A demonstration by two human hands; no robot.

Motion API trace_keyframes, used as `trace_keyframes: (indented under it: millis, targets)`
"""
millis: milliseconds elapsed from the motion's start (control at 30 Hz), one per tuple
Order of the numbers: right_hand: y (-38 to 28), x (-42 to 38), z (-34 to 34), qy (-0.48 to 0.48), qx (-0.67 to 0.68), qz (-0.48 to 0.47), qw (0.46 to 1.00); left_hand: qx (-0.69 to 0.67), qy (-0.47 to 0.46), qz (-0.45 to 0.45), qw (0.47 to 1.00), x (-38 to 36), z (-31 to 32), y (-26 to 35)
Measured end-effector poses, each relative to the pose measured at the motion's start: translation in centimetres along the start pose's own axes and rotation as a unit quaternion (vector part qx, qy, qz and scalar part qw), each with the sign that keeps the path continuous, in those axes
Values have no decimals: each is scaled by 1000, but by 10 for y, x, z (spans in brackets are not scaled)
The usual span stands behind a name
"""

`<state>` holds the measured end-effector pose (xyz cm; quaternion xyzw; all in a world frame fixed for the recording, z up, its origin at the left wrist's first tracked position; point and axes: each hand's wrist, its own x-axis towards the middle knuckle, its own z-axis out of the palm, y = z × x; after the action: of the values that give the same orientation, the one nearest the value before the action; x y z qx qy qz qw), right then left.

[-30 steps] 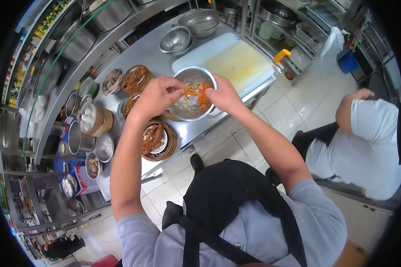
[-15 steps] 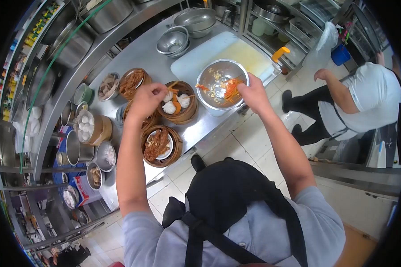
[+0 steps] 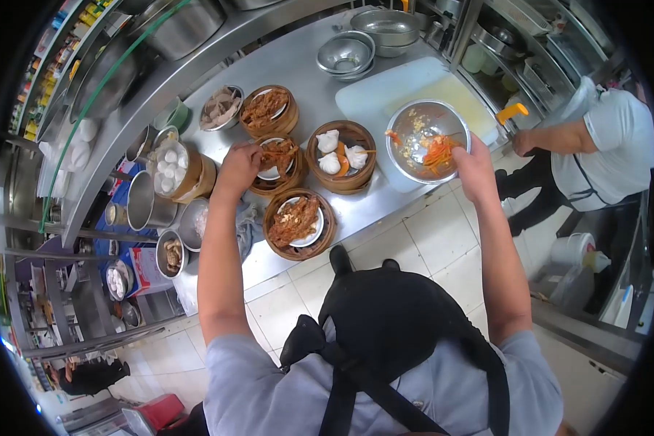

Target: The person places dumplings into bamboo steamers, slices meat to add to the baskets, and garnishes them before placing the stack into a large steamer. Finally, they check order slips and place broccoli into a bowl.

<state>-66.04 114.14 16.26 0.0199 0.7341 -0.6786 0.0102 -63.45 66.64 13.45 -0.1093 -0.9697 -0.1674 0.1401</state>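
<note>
Right grip [image 3: 475, 167] clamps the metal bowl [image 3: 405, 161] at four o'clock — tilting could spill orange shreds [image 3: 439, 152]; left grip [image 3: 240, 167], I can't tell.

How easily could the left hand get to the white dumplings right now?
Probably yes, quite easily. The left hand would cross over the brown food beside it, but nothing seems to block the way above, and the dumplings sit in a basket without a lid.

left fingers [image 3: 254, 152] curled | right fingers [image 3: 462, 161] gripping | both arms [image 3: 224, 269] outstretched
</note>
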Motion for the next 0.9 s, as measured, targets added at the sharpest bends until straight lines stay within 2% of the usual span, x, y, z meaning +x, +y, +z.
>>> trace_keyframes:
  millis: [133,200,233,300,333,400,467,533,567,600,667,700,833,900]
  targets:
    - [-1,-1,2,-2,12,17,1000,-6,50,-31,998,4,-7,9]
    - [-3,-1,4,-1,18,12,1000,27,-11,-75,997,8,-8,4]
    - [-4,-2,5,-5,20,12,1000,27,-11,-72,997,10,-12,5]
    - [-6,-3,7,-2,21,13,1000,-75,-6,-181,981,15,-17,7]
    - [-6,-3,7,1,29,-3,1000,-79,-8,-176,981,18,-18,5]
    - [-6,-4,5,11,32,-17,999,15,63,-77,995,22,-16,2]
    - [-5,-3,2,-3,44,-12,999,43,58,-58,996,36,-25,37]
    - [-3,-4,0,1,45,-12,999,-110,67,-41,991,48,-21,76]
    - [-4,-5,-1,4,42,0,999,-105,50,1,993,54,-22,104]
    - [-5,-6,-1,7,39,12,999,-141,19,3,990,59,-21,132]
    - [-3,-6,-4,7,43,8,999,-191,-49,42,979,69,4,158]
    - [0,-6,-5,3,47,3,999,-175,-59,68,980,73,15,169]
    - [11,-5,-12,10,82,0,997,-111,-111,123,980,79,50,185]
    - [9,-7,-14,9,80,28,996,-98,-107,130,981,76,62,183]
